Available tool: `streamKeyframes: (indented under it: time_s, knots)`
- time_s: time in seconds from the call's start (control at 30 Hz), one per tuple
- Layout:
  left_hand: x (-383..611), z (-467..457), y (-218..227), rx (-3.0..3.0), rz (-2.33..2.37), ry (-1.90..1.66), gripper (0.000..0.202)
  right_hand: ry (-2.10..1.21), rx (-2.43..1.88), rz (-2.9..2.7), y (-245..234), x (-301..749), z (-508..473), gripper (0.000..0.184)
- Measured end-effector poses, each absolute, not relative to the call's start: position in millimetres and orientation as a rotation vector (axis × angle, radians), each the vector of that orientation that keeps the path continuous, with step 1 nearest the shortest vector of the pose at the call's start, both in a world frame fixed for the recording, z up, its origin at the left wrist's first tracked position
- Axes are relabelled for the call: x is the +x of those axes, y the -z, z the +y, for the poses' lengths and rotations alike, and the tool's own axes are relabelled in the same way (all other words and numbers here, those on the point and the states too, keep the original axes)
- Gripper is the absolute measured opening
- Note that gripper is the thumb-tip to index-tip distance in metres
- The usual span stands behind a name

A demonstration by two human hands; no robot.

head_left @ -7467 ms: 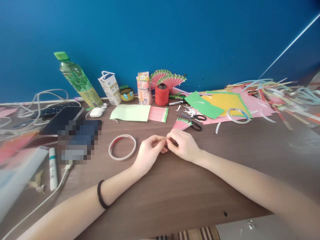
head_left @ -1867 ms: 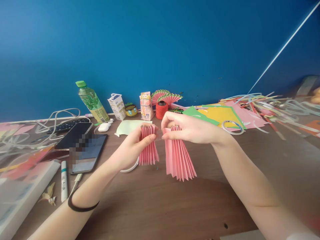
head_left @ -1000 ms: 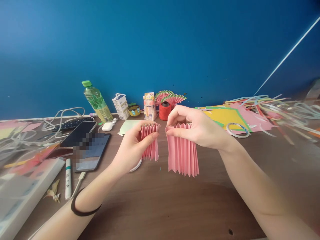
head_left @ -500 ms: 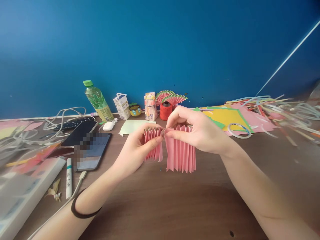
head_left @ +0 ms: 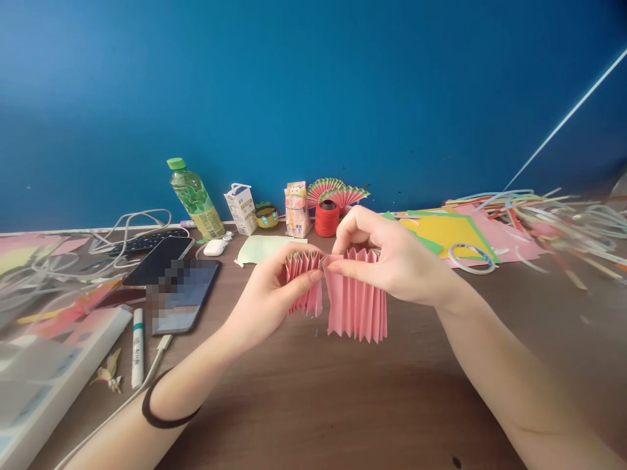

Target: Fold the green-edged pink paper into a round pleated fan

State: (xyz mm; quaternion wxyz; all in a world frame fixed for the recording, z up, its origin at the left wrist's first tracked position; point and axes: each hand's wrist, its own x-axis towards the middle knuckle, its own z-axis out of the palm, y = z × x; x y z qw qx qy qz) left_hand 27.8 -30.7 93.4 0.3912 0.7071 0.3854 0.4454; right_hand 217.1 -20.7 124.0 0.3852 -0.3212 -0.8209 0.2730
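Note:
Two accordion-pleated pieces of pink paper hang between my hands above the table. My left hand (head_left: 279, 284) pinches the smaller pleated paper (head_left: 304, 303), whose upper edge shows green. In my right hand (head_left: 386, 261), thumb and forefinger grip the larger pleated paper (head_left: 356, 310) at its upper left corner. The fingertips of both hands almost meet where the two papers' inner edges lie close together; whether they are joined there I cannot tell. Behind the right hand, pleated pink-and-green fans (head_left: 343, 193) stand by a red thread spool (head_left: 326, 219).
A green-capped bottle (head_left: 196, 202), a small carton (head_left: 241, 210) and a pink box (head_left: 296, 210) line the blue wall. Phones (head_left: 189, 300), a marker (head_left: 138, 349), cables and a power strip (head_left: 63, 385) lie left. Coloured paper (head_left: 445, 232), a tape ring (head_left: 473, 259) and paper strips lie right.
The view has shifted very slightly, so everything sits a little further right. My right forefinger is bent a bit higher above the paper; both hands keep their hold.

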Motion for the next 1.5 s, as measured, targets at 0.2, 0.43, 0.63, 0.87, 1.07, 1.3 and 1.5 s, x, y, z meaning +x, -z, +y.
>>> streamKeyframes:
  time_s: [0.2,0.43,0.63,0.87,1.07,1.3,1.5]
  knots:
    - [27.5,-30.8,-93.0,1.802,0.974,-1.132,0.018,-0.695,-0.84,-2.091,-124.1,216.9,-20.4,0.015]
    - [27.9,-31.2,-93.5,1.792,0.965,-1.13,0.019,-0.677,-0.814,-2.095,-124.6,217.6,-19.9,0.013]
    - [28.5,-32.7,-94.5,1.775,0.974,-1.11,0.02,-0.684,-0.813,-2.101,-123.8,217.2,-19.3,0.013]
    - [28.8,-32.9,-95.1,1.786,0.996,-1.103,0.022,-0.693,-0.829,-2.102,-124.8,216.3,-20.8,0.013]
    - [27.8,-32.0,-94.5,1.794,1.007,-1.091,0.023,-0.69,-0.852,-2.106,-125.3,216.2,-21.1,0.015]
    - [27.4,-32.7,-95.0,1.814,1.005,-1.082,0.019,-0.7,-0.844,-2.117,-126.0,216.4,-21.4,0.013]
    - [27.9,-32.5,-96.2,1.832,1.011,-1.078,0.019,-0.702,-0.862,-2.127,-126.3,215.8,-21.9,0.013]
